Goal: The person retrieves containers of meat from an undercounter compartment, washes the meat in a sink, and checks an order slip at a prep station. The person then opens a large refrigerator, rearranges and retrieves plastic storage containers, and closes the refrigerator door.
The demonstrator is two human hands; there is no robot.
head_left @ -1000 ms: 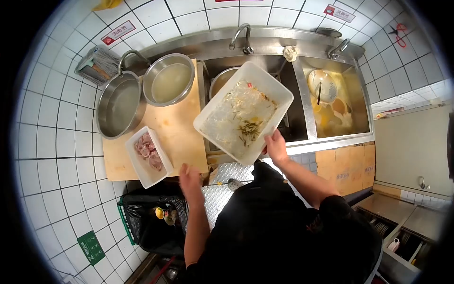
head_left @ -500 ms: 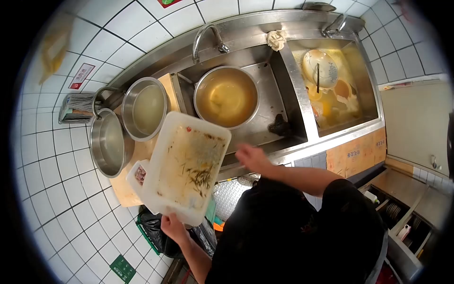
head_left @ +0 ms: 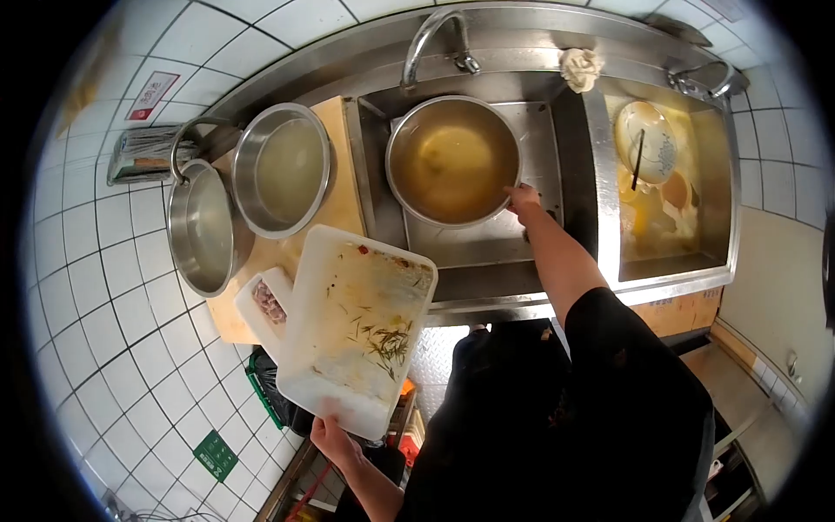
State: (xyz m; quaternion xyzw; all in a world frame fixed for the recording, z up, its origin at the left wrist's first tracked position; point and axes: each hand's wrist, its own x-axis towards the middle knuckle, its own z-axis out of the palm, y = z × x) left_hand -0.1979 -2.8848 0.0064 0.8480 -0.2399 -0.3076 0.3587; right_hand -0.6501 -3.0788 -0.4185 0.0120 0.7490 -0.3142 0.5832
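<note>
My left hand point(head_left: 335, 438) grips the near edge of a white plastic tub point(head_left: 306, 313), which is tilted. Brown and green herb-like scraps and a small red bit cling to its inside. My right hand point(head_left: 524, 200) has its fingers closed at the right rim of a large metal bowl point(head_left: 390, 165) of amber, cloudy liquid. That bowl sits in the left basin of the metal sink point(head_left: 487, 248). Partly behind the tub, on a wooden board point(head_left: 228, 320), a small white container point(head_left: 246, 304) holds pinkish pieces that look like meat.
Two metal bowls of cloudy liquid, one nearer point(head_left: 323, 174) and one farther left point(head_left: 178, 261), stand by the tiled wall. A curved faucet point(head_left: 417, 54) rises behind the sink. In the right basin point(head_left: 715, 235), dishes sit in yellowish water. A crumpled cloth point(head_left: 581, 70) lies on the ledge.
My right hand has moved from the sink's front edge up to the metal bowl's rim and closed there. The left hand still holds the tub. The whole view has shifted.
</note>
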